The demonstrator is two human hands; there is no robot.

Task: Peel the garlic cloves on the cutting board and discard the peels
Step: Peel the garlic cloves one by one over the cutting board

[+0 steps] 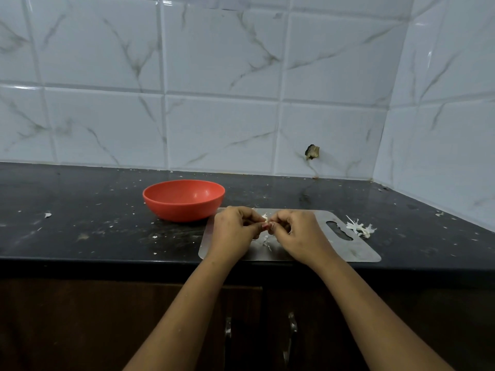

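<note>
A steel cutting board (356,251) lies on the black counter near its front edge. Above its middle, my left hand (235,231) and my right hand (297,234) meet fingertip to fingertip. Between them they pinch a small garlic clove (265,218) with white peel sticking up from it. Most of the clove is hidden by my fingers. A few loose peel scraps (265,241) lie on the board under my hands. A heap of white peels (360,228) sits on the counter just past the board's handle slot.
A red bowl (183,200) stands on the counter (80,223) just left of the board, behind my left hand. Small crumbs and peel bits dot the counter. Tiled walls close the back and the right side. Cabinet doors with handles are below.
</note>
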